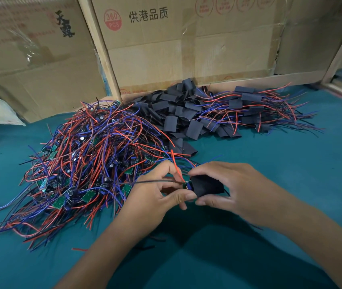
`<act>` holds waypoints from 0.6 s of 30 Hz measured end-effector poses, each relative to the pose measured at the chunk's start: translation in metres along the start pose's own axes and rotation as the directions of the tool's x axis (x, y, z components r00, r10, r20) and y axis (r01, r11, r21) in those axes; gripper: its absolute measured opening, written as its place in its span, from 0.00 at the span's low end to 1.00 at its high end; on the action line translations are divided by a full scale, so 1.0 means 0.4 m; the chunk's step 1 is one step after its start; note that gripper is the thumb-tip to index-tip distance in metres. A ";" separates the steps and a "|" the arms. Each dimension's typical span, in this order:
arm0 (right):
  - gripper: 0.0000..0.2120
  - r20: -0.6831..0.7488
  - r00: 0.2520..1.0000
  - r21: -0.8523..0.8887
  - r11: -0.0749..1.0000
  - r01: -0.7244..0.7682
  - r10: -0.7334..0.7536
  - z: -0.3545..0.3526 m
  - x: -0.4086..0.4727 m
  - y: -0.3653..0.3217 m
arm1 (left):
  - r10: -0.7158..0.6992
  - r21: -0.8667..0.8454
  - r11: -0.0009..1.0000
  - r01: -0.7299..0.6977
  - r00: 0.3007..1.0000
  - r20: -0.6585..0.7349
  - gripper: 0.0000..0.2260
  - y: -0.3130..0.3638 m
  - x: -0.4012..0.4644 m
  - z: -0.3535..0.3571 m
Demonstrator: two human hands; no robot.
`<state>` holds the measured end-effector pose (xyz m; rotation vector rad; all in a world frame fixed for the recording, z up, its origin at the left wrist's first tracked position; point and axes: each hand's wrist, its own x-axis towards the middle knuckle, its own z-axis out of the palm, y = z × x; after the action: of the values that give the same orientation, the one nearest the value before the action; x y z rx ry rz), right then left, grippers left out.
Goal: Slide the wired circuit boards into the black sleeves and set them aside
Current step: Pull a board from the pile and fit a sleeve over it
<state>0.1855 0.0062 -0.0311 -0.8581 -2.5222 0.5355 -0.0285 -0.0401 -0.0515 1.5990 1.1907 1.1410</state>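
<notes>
The right hand (pixel 231 189) pinches a black sleeve (pixel 207 185) between thumb and fingers, its grip curled round it just above the counter (pixel 291 163). The left hand (pixel 157 195) pinches the wired circuit board (pixel 187 185) at the sleeve's left mouth, where a sliver of green board and blue part shows; its red, blue and black wires trail up and to the left. Both hands hover near the counter's front middle. To their left lies a big tangle of unsleeved boards (pixel 86 163) with red, blue and black leads. Toward the back edge sits a heap of empty sleeves (pixel 178 113), and to its right a pile of sleeved boards (pixel 260 109). Cardboard boxes (pixel 166 49) stand along the back edge.
</notes>
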 end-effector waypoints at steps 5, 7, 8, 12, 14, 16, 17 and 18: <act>0.18 -0.038 0.999 0.020 0.999 -0.036 0.037 0.010 0.000 0.004 | -0.017 -0.176 0.984 0.018 1.000 0.006 0.06 0.005 0.005 0.006; 0.18 -0.058 0.997 0.009 0.999 -0.050 0.051 0.009 -0.002 0.008 | -0.025 -0.207 0.978 0.027 1.000 0.008 0.06 0.007 0.002 0.005; 0.18 -0.063 0.997 -0.009 0.999 -0.046 0.046 0.009 -0.002 0.008 | -0.029 -0.214 0.976 0.029 1.000 0.003 0.05 0.008 0.000 0.005; 0.19 -0.054 0.999 -0.119 0.993 0.002 -0.008 0.014 0.001 -0.005 | -0.065 -0.244 0.968 0.059 0.998 -0.016 0.06 0.009 -0.001 0.021; 0.19 -0.048 0.999 -0.100 0.995 -0.003 -0.002 0.015 0.001 -0.010 | -0.116 -0.296 0.949 0.105 0.993 -0.020 0.07 0.009 -0.002 0.026; 0.18 -0.056 0.998 -0.075 0.997 0.000 -0.004 0.012 -0.001 -0.010 | -0.131 -0.309 0.943 0.122 0.991 -0.010 0.07 0.009 -0.002 0.025; 0.17 -0.060 0.998 -0.067 0.998 0.004 -0.008 0.010 -0.001 -0.010 | -0.132 -0.311 0.942 0.124 0.991 -0.003 0.06 0.009 -0.002 0.023; 0.17 -0.064 0.998 -0.060 0.998 0.008 -0.012 0.010 0.000 -0.009 | -0.132 -0.315 0.941 0.126 0.991 0.001 0.06 0.009 -0.001 0.022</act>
<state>0.1818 0.0025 -0.0326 -0.8702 -2.4934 0.4241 -0.0194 -0.0421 -0.0504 1.2529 1.0484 1.1963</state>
